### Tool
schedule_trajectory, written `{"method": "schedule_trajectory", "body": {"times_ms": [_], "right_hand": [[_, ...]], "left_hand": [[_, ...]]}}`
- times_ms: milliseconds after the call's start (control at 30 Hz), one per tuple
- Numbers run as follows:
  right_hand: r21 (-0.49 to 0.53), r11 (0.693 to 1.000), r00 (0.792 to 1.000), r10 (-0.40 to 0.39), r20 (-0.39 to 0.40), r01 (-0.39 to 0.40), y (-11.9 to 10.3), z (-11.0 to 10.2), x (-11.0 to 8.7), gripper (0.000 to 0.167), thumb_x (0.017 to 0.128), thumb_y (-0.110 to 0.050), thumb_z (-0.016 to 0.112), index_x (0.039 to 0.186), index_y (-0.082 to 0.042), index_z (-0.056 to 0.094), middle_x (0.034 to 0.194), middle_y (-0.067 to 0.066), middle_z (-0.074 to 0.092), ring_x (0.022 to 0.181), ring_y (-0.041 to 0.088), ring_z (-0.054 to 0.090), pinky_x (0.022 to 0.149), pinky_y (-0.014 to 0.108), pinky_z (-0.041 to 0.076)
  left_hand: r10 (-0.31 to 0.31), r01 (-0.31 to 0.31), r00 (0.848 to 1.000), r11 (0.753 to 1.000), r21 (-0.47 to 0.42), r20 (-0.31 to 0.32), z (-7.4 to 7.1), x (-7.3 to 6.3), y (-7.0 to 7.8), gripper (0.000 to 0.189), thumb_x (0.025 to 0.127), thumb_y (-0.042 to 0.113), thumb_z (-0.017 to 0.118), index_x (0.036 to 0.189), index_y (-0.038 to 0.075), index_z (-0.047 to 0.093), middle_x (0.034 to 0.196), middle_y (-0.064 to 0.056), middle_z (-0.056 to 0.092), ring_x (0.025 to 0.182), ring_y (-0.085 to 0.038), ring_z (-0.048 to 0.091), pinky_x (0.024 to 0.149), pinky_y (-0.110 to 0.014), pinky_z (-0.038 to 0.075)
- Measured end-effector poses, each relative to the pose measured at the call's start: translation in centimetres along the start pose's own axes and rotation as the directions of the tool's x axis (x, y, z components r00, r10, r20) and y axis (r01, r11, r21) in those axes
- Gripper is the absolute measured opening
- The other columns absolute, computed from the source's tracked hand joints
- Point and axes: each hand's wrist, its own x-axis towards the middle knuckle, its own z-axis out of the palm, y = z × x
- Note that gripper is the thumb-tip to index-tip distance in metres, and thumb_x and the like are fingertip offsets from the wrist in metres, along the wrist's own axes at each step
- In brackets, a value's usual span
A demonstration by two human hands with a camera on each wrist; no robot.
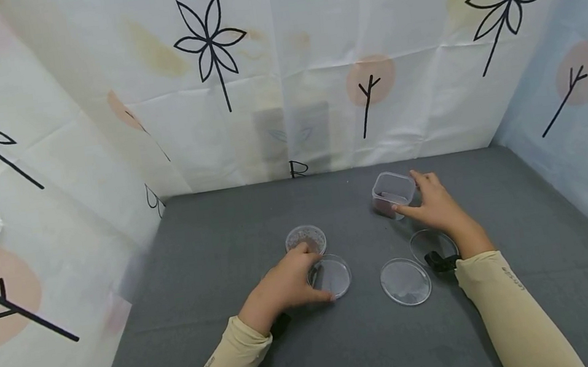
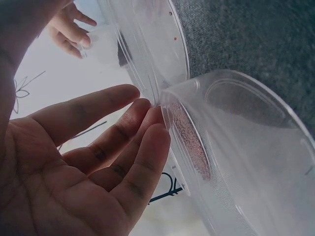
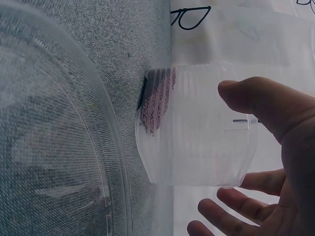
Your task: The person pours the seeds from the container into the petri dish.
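My left hand (image 1: 289, 277) spans a clear round plastic dish (image 1: 336, 274), thumb at its near rim and fingers at its far rim. Fingertips (image 2: 160, 135) show at the edge of this dish in the left wrist view. Just behind it, a similar dish (image 1: 310, 233) holds small reddish-brown granules (image 2: 189, 140). My right hand (image 1: 437, 208) holds the right side of a clear rectangular plastic container (image 1: 391, 183), its thumb (image 3: 246, 93) over one wall and the fingers on the other side. Inside the container, reddish granules (image 3: 158, 101) are heaped toward one side.
Two more clear round plastic pieces lie at the right: one flat disc (image 1: 405, 281), and another (image 1: 423, 242) partly under the right wrist. The grey tabletop (image 1: 211, 231) runs back to a patterned white cloth wall (image 1: 307, 70).
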Motion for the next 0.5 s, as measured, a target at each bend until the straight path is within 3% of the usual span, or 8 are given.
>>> {"method": "schedule_trajectory", "body": {"times_ms": [200,500], "right_hand": [[-0.010,1.000,1.000,0.018,-0.004,-0.018,-0.1,0.1,0.3,0.099,0.098,-0.045,0.076,0.165,0.006,0.024,0.157,0.037,0.033,0.139,0.054,0.043,0.106,0.071,0.042],[0.017,0.999,0.999,0.043,0.010,-0.043,-0.4,0.2,0.6,0.099,0.098,-0.046,0.076,0.166,0.003,0.024,0.162,0.035,0.034,0.142,0.053,0.045,0.105,0.069,0.045]], "left_hand": [[-0.017,0.017,1.000,1.000,0.026,0.008,0.0,0.3,-0.3,0.082,0.080,0.046,0.094,0.142,0.002,0.066,0.125,-0.008,0.059,0.110,-0.021,0.061,0.095,-0.041,0.057],[0.015,-0.015,1.000,1.000,0.008,0.013,0.0,0.7,-1.1,0.084,0.080,0.044,0.095,0.143,-0.001,0.064,0.125,-0.010,0.056,0.113,-0.023,0.057,0.100,-0.043,0.054]]}}
